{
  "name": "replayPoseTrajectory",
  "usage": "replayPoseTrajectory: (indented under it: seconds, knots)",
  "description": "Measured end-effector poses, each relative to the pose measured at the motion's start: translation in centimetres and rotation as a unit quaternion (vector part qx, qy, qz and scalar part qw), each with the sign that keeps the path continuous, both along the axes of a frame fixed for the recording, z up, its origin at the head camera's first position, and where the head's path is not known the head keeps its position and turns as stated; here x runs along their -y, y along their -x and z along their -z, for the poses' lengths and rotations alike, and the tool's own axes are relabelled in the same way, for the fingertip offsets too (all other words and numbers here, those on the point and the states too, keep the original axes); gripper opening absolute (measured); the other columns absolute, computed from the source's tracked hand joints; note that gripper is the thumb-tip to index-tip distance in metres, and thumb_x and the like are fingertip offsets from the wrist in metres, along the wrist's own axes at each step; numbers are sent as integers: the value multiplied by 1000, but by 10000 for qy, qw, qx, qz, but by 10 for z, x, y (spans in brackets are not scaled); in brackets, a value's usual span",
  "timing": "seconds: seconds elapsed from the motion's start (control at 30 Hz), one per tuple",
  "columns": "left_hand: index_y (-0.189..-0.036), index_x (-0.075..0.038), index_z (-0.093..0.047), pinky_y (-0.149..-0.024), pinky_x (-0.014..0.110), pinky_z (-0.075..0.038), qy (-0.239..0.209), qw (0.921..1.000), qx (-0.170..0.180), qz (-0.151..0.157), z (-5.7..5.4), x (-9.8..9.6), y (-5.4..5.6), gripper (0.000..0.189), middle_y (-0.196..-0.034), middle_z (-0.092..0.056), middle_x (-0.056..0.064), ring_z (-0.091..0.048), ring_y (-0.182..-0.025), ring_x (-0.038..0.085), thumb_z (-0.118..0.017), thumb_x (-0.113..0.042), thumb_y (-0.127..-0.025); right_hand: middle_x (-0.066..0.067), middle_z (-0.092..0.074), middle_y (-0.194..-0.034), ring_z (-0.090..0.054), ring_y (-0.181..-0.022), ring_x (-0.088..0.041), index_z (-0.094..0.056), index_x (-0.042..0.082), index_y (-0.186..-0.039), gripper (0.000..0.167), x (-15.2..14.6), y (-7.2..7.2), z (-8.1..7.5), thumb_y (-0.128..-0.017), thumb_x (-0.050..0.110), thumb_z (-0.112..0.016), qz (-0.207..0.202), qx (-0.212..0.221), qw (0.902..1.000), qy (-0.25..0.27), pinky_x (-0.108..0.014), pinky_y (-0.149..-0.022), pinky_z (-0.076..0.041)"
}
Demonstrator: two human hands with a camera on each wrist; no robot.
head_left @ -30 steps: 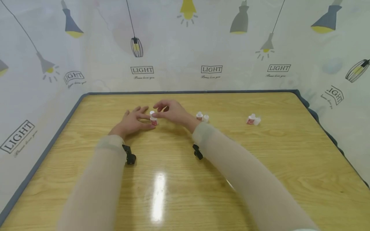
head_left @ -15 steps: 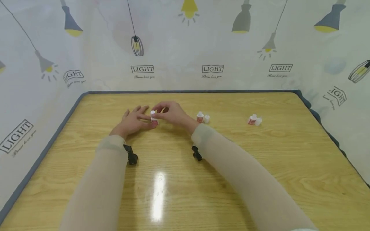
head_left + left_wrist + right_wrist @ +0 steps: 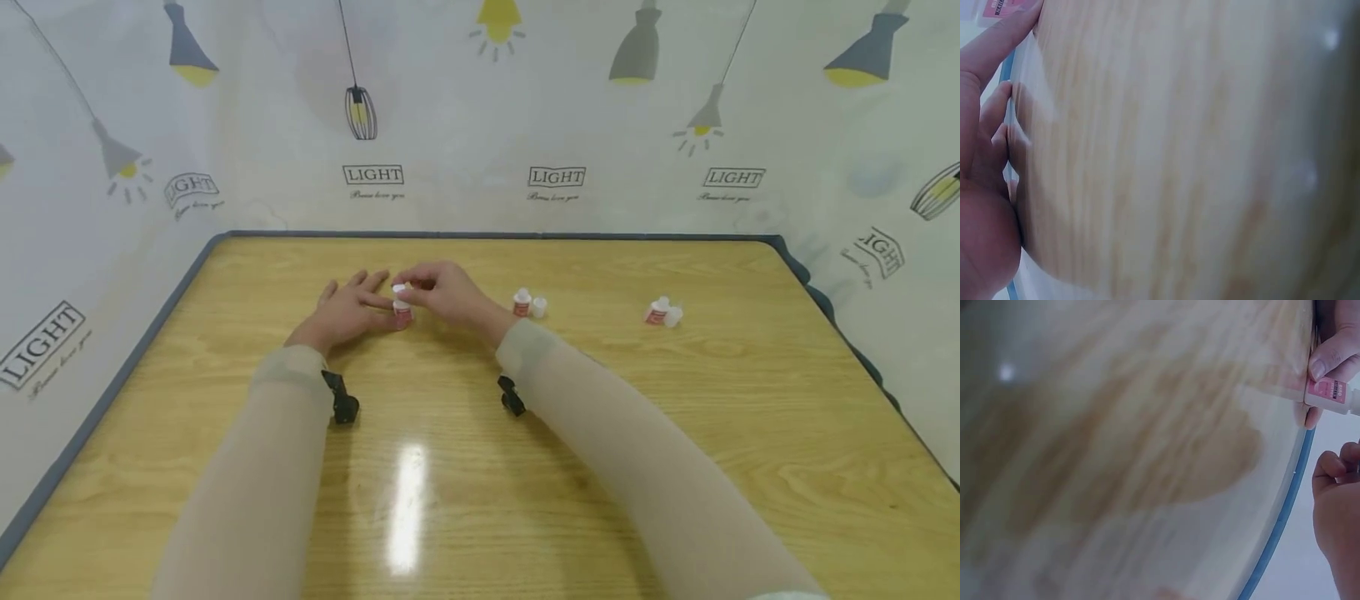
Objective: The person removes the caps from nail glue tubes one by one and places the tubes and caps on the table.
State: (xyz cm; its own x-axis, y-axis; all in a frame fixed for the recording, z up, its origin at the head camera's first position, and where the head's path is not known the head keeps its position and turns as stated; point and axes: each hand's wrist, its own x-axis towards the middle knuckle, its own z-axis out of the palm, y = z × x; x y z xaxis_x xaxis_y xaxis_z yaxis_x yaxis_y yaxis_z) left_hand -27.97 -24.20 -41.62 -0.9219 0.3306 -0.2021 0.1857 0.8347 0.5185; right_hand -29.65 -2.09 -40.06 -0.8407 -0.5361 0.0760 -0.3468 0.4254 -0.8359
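Observation:
A small white bottle with a pink-red label (image 3: 403, 316) stands upright on the wooden table. My left hand (image 3: 347, 315) rests on the table and holds the bottle low down between thumb and index finger, the other fingers spread. In the right wrist view the left thumb (image 3: 1330, 357) lies against the bottle (image 3: 1329, 394), with a fingertip on its other side. My right hand (image 3: 447, 293) reaches in from the right and pinches the white cap (image 3: 400, 288) at the bottle's top. In the left wrist view, part of the pink label (image 3: 999, 7) shows past the left hand (image 3: 982, 125).
A second such bottle (image 3: 522, 303) stands right of the hands, a loose white cap (image 3: 540, 307) beside it. Farther right is a third bottle (image 3: 657, 312) with its own cap (image 3: 673, 317) close by. The table (image 3: 465, 467) meets a patterned curtain (image 3: 465, 150) at the back and sides.
My right thumb and index finger have come together on the cap from a looser pose. The left hand keeps its hold on the bottle. The head view has shifted slightly.

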Motion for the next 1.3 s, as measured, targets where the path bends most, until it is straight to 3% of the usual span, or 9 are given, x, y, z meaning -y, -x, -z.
replayPoseTrajectory:
  seconds: [0.17, 0.3, 0.57, 1.03, 1.3]
  knots:
    - [-146, -22, -67, -130, 69, 14, 62, 10000, -5, 42, -1, -3, 2, 65, -181, -13, 9, 4, -168, 41, -68, -64, -96, 2, -44, -67, -38, -61, -12, -77, 12, -131, 29, -2, -1, -2, -104, 23, -72, 82, 78, 9999, 0, -24, -57, -33]
    - [-144, -23, -68, -130, 68, 15, 49, 10000, 46, 33, 0, -2, 4, 63, -181, -12, 9, 5, -168, 40, -69, -63, -96, 8, -37, -58, -35, -53, -8, -78, 16, -128, 30, -3, -2, -5, -102, 30, -74, 187, 57, 9997, -139, -21, -50, -31]
    - [-143, -24, -69, -130, 69, 16, 71, 9999, 41, 81, 0, -1, 6, 62, -182, -12, 8, 6, -168, 41, -68, -64, -96, 12, -44, -55, -35, -50, -7, -80, 17, -115, 24, -4, -2, -8, -97, 33, -80, 318, 131, 9993, -153, -21, -48, -30]
    - [-151, -26, -61, -129, 69, 16, 149, 9996, 150, 164, -3, -5, 3, 66, -182, -8, 8, 8, -168, 41, -66, -64, -98, 8, -40, -54, -36, -51, -8, -77, 11, -129, 28, -6, -5, -6, -105, 23, -71, 73, -125, 9997, -190, -21, -50, -31]
    - [-148, -25, -64, -129, 71, 15, 101, 9998, 130, 144, -4, -3, 0, 65, -182, -9, 9, 7, -168, 42, -67, -64, -97, 9, -36, -56, -32, -53, -8, -78, 17, -125, 30, -7, -6, -13, -102, 37, -74, 82, -48, 9988, -488, -22, -51, -30]
